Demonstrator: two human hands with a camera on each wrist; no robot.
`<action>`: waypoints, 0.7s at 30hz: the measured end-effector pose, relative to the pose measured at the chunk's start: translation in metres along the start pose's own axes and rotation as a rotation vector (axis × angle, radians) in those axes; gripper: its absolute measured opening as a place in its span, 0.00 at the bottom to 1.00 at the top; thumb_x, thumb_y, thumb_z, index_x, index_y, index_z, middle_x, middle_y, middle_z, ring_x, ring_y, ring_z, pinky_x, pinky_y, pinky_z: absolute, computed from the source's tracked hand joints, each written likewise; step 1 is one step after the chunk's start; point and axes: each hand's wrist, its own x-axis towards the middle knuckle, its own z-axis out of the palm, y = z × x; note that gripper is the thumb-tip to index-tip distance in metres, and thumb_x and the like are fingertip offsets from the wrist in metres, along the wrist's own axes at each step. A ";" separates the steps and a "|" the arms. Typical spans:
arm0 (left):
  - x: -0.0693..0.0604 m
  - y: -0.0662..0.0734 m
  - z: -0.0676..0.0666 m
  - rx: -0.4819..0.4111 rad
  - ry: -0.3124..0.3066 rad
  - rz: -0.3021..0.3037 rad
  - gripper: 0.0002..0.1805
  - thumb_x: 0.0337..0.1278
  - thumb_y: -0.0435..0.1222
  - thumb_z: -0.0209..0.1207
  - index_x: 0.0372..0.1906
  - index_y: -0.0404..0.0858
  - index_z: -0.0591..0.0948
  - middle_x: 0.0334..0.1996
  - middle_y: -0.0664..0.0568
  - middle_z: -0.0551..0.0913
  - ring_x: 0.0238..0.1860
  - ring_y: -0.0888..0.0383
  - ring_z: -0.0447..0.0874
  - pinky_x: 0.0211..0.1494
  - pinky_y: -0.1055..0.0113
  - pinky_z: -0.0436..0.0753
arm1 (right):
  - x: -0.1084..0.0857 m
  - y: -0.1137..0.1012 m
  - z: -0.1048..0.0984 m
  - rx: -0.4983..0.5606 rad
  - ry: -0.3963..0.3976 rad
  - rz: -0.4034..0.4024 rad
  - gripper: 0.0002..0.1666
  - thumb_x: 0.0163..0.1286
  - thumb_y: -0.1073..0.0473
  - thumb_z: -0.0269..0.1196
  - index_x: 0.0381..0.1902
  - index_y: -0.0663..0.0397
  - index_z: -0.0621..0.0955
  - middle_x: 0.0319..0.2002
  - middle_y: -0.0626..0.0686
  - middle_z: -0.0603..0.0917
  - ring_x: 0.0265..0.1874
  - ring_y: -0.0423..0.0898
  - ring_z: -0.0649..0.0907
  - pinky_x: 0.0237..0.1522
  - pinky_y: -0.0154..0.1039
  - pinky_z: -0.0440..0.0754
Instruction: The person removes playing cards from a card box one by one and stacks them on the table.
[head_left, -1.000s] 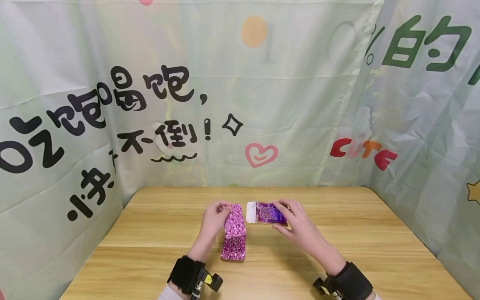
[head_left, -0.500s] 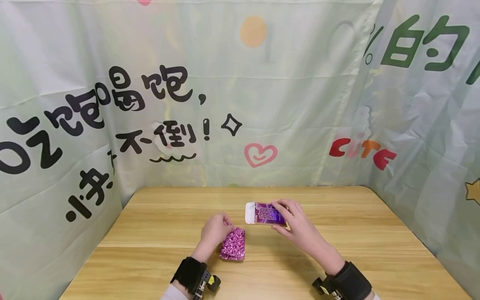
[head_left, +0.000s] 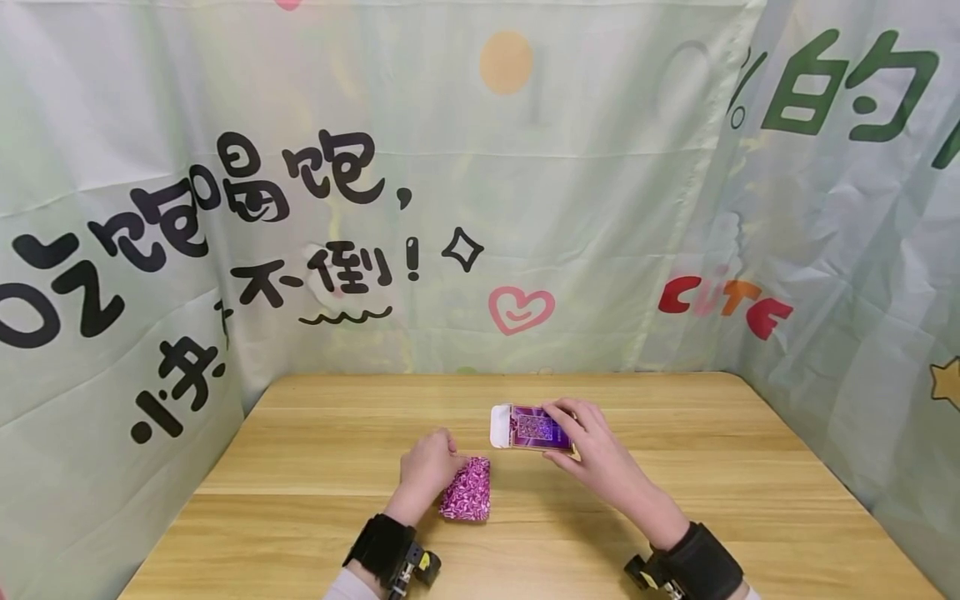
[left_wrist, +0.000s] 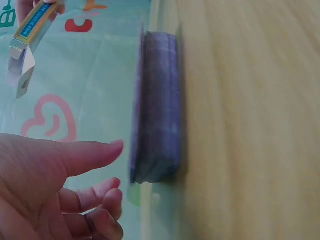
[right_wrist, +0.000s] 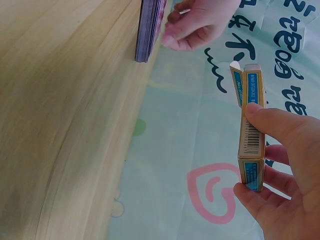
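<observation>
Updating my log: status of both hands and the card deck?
Left hand empty, beside pink deck. Right hand grips box, flap open. Deck stacked on table. No obstruction visible.

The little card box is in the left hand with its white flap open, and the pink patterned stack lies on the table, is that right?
Not quite: the right hand holds the little card box, as the head view shows. Its white flap is open, and the pink patterned stack lies on the table.
</observation>
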 end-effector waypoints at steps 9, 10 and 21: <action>-0.004 0.023 -0.019 -0.387 0.113 0.165 0.06 0.60 0.39 0.62 0.37 0.41 0.81 0.27 0.54 0.80 0.22 0.64 0.71 0.25 0.72 0.72 | 0.001 0.000 0.000 0.008 0.009 -0.016 0.43 0.49 0.53 0.76 0.63 0.58 0.75 0.55 0.58 0.76 0.53 0.53 0.75 0.50 0.49 0.82; -0.005 0.026 -0.021 -0.435 0.119 0.190 0.05 0.60 0.38 0.62 0.37 0.40 0.81 0.27 0.53 0.80 0.23 0.64 0.71 0.25 0.73 0.73 | 0.001 0.000 0.000 0.008 0.011 -0.018 0.43 0.49 0.53 0.76 0.63 0.58 0.75 0.54 0.58 0.76 0.52 0.53 0.75 0.50 0.49 0.82; -0.012 0.038 -0.027 -0.535 0.012 0.281 0.11 0.60 0.43 0.63 0.41 0.39 0.84 0.30 0.53 0.84 0.31 0.64 0.77 0.34 0.74 0.77 | 0.000 -0.002 0.000 0.018 -0.002 -0.039 0.40 0.54 0.51 0.73 0.63 0.57 0.74 0.55 0.57 0.76 0.53 0.52 0.74 0.50 0.47 0.82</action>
